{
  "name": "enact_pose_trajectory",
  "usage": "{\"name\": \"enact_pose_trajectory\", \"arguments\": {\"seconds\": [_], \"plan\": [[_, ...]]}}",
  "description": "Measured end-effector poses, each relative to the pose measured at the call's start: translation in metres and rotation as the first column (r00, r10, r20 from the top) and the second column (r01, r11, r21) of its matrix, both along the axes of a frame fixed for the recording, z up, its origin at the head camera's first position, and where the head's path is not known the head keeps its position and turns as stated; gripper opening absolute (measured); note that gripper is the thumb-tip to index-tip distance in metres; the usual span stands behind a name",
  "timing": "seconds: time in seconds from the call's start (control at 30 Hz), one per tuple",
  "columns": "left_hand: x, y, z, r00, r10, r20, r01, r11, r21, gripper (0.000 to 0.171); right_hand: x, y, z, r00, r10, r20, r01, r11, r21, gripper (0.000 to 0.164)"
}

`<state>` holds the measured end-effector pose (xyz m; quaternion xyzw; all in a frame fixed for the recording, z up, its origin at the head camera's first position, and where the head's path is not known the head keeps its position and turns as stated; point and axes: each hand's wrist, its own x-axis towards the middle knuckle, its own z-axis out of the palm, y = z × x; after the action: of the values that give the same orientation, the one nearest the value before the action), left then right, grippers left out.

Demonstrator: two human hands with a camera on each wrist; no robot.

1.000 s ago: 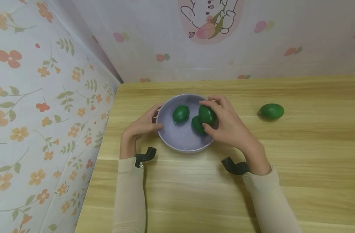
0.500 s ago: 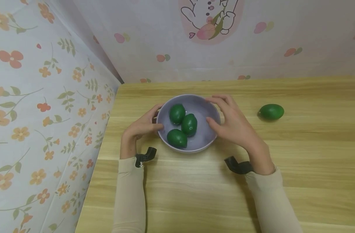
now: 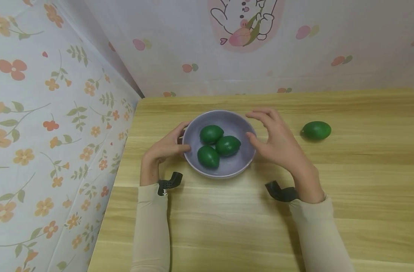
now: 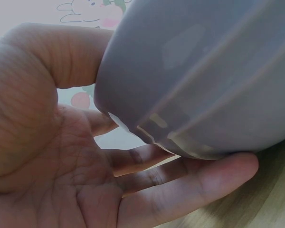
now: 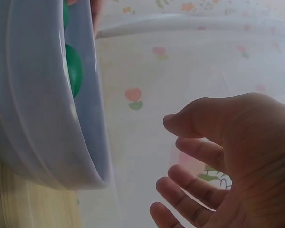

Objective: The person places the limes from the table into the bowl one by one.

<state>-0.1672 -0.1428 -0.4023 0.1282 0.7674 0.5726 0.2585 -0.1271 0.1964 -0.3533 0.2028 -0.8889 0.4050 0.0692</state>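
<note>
A lavender bowl (image 3: 237, 126) stands on the wooden table with three green limes in it: one at the back (image 3: 211, 134), another at the right (image 3: 228, 146), the third at the front (image 3: 208, 156). My left hand (image 3: 166, 145) holds the bowl's left side, thumb over the rim and fingers around the outer wall. In the left wrist view those fingers (image 4: 190, 190) reach beneath the bowl's curve (image 4: 190, 80). Beside the right rim, my right hand (image 3: 278, 141) hovers with nothing in it, fingers loosely bent. The right wrist view shows a gap between this hand (image 5: 242, 156) and the bowl (image 5: 33, 95).
Another lime (image 3: 316, 130) lies on the table (image 3: 370, 181) to the right of my right hand. A flowered curtain (image 3: 57, 132) borders the table's left side. Behind it hangs a pale printed curtain (image 3: 179, 45).
My right hand has let go of a lime into the bowl and drawn back to the right. The limes have rolled about inside. My left hand stays on the rim.
</note>
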Motion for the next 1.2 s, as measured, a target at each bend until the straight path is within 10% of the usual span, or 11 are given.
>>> {"name": "enact_pose_trajectory", "arguments": {"seconds": [1.2], "plan": [[0.001,0.000,0.004,1.000,-0.002,0.005,0.002,1.000,-0.006,0.090,-0.002,0.029,-0.004,0.989,-0.148,-0.007,0.147,0.982,0.120,0.051]]}}
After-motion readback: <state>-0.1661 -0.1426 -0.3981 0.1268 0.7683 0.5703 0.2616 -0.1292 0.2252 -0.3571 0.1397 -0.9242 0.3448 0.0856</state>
